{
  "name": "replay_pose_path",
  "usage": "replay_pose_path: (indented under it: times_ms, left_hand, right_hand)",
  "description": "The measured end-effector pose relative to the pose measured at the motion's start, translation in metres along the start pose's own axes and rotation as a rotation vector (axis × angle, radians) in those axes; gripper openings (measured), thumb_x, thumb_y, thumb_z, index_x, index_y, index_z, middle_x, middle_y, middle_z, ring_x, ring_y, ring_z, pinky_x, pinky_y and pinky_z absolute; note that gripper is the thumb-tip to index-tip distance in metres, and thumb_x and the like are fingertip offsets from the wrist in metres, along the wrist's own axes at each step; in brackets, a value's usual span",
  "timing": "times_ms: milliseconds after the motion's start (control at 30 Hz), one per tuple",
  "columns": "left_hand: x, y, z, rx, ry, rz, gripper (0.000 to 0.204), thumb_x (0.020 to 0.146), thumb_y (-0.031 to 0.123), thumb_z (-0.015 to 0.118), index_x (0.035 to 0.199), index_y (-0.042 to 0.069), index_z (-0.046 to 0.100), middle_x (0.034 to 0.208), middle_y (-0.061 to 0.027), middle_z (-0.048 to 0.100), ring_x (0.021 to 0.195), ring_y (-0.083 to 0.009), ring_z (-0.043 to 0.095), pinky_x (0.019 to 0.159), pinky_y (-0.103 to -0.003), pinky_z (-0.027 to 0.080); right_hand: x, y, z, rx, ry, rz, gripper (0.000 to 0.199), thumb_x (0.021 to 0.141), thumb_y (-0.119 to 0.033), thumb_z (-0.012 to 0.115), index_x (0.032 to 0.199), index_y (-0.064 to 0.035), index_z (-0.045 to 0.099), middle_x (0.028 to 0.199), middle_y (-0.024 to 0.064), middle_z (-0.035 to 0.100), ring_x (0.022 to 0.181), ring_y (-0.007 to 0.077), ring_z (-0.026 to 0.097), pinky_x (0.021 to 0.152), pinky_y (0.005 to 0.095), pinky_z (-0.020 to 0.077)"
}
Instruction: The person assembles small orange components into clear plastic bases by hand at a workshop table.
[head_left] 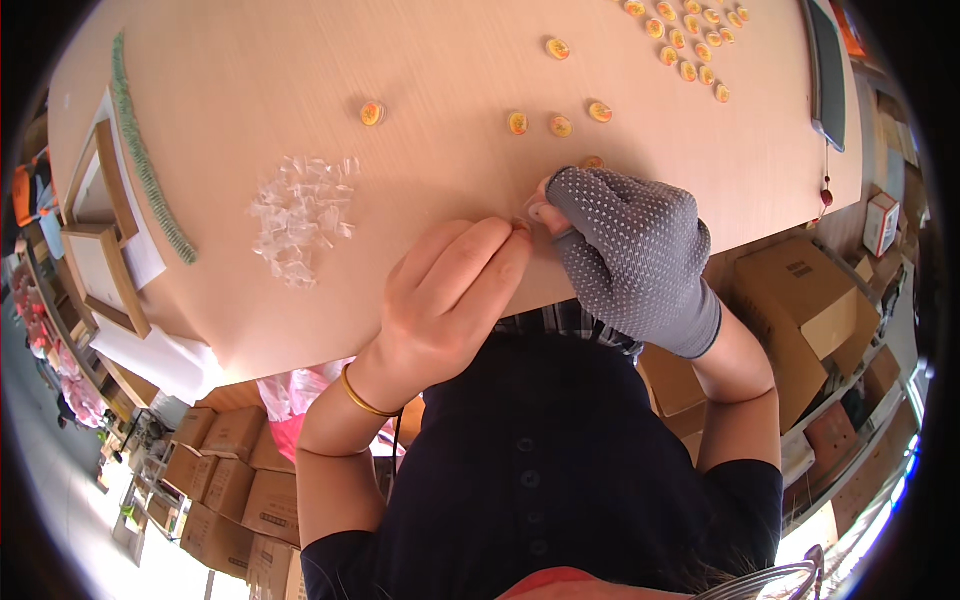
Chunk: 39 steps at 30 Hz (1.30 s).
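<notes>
Close to the table's near edge, my left hand (445,295) is bare, with its fingertips pinched together. My right hand (635,255) wears a grey dotted glove that leaves the fingertips uncovered, and its thumb and finger pinch a small clear plastic piece (531,210). The fingertips of both hands nearly meet; what the left ones hold is mostly hidden. Just beyond the glove lies a small round yellow-orange piece (594,162), partly covered. Similar round pieces (559,125) lie farther off. On the left is a loose pile of clear plastic bits (300,215).
Many more round yellow pieces (688,72) are scattered at the far right. A green coiled strand (145,160) and wooden frames (108,265) lie along the left side. A dark flat object (826,80) lies at the right edge. Cardboard boxes (795,310) stand below the table.
</notes>
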<state>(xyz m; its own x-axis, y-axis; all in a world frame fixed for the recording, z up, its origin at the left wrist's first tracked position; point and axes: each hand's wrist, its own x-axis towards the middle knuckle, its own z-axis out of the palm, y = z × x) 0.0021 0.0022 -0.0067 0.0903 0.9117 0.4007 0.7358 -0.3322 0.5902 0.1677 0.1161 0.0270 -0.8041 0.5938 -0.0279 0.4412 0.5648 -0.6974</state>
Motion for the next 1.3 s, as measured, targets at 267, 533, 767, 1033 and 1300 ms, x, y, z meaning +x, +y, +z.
replay_pose_path:
  times_ms: [267, 533, 767, 1033, 1300]
  left_hand:
    - [0.0000, -0.0001, 0.0013, 0.013, 0.023, 0.002, 0.025, 0.070, -0.005, 0.069, 0.095, -0.007, 0.066, 0.095, -0.0131, 0.062, 0.079, -0.0269, 0.064, 0.067, -0.034, 0.055]
    - [0.0001, 0.0004, 0.0023, 0.024, 0.024, 0.011, 0.026, 0.068, -0.005, 0.069, 0.094, -0.006, 0.066, 0.095, -0.0129, 0.062, 0.079, -0.0261, 0.063, 0.066, -0.033, 0.055]
    - [0.0003, 0.0014, 0.0013, 0.024, 0.017, 0.018, 0.028, 0.067, -0.004, 0.068, 0.094, -0.007, 0.065, 0.095, -0.0133, 0.061, 0.079, -0.0260, 0.063, 0.066, -0.034, 0.054]
    - [0.0007, -0.0004, 0.0020, 0.016, 0.028, 0.020, 0.026, 0.069, -0.004, 0.068, 0.095, -0.007, 0.065, 0.095, -0.0138, 0.061, 0.078, -0.0259, 0.063, 0.066, -0.034, 0.054]
    - [0.0014, -0.0003, 0.0023, 0.020, 0.028, 0.018, 0.025, 0.069, -0.004, 0.068, 0.094, -0.007, 0.065, 0.095, -0.0133, 0.061, 0.078, -0.0253, 0.063, 0.066, -0.033, 0.054]
  right_hand:
    - [-0.0006, 0.0027, 0.0021, 0.012, 0.020, -0.015, 0.020, 0.075, 0.001, 0.065, 0.095, -0.0038, 0.062, 0.082, 0.0137, 0.066, 0.073, 0.0355, 0.066, 0.061, 0.0389, 0.0532]
    - [0.0005, -0.0011, 0.0011, -0.033, -0.009, -0.006, 0.021, 0.073, 0.003, 0.065, 0.091, -0.0050, 0.061, 0.078, 0.0119, 0.063, 0.071, 0.0343, 0.065, 0.061, 0.0391, 0.0526]
    - [-0.0023, 0.0021, 0.0037, -0.075, 0.021, -0.044, 0.016, 0.079, -0.012, 0.071, 0.091, -0.0108, 0.059, 0.077, 0.0084, 0.065, 0.065, 0.0302, 0.065, 0.055, 0.0388, 0.0509]
    - [0.0003, 0.0011, 0.0034, -0.039, 0.037, -0.015, 0.018, 0.078, -0.010, 0.071, 0.090, -0.0113, 0.058, 0.078, 0.0071, 0.064, 0.067, 0.0311, 0.065, 0.057, 0.0387, 0.0512]
    - [0.0021, 0.0002, 0.0020, 0.019, 0.048, -0.005, 0.008, 0.090, -0.010, 0.068, 0.089, -0.0028, 0.066, 0.075, 0.0136, 0.065, 0.066, 0.0340, 0.065, 0.058, 0.0366, 0.0526]
